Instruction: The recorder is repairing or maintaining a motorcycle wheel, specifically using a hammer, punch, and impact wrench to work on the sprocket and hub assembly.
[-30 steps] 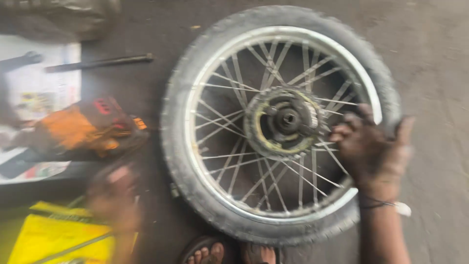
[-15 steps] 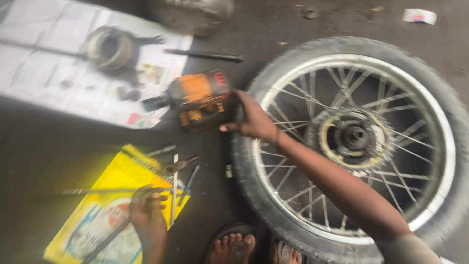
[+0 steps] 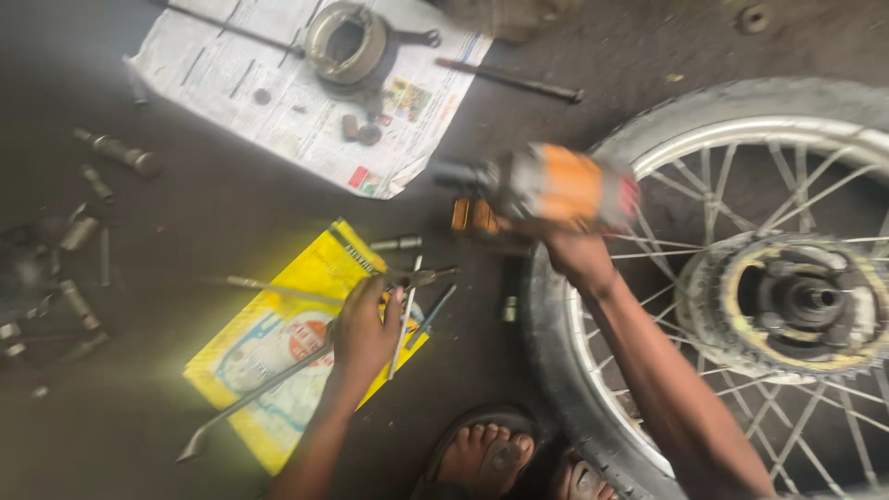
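– Spotted the orange power tool point(image 3: 560, 185)?

– Yes. Clamped from beneath in the right hand point(image 3: 569, 252), closed firmly around the body, and held clear of the floor. Hung at the centre of the frame, just above the left edge of the wheel point(image 3: 556, 370). Too blurred to read much else.

– And the left hand point(image 3: 363, 331)?

– Laid on the thin metal tools point(image 3: 412, 306) across the yellow bag point(image 3: 269, 352), lower centre-left. Bent over them, but could not tell whether closed on one or only pressing down.

– Worried about anything?

– Judged a one-handed hold on a heavy tool risky. Could have slipped and dropped onto the spokes point(image 3: 704, 222) or onto the small orange part point(image 3: 472, 215) directly below. Could also have swung nose-first towards the left hand, not far off to the lower left. Might have rolled on the loose rods under that palm, too.

– Any room to move?

– Little. Hemmed in on the right by the wheel and its hub point(image 3: 801, 301), and at the bottom centre by sandalled feet point(image 3: 486, 458). Cluttered at the far left with sockets point(image 3: 120, 153). Blocked at the upper left by newspaper point(image 3: 241, 83) carrying a metal ring point(image 3: 344, 42), and at the top centre by a dark rod point(image 3: 509, 81). Found bare floor only between newspaper and bag, left of centre.
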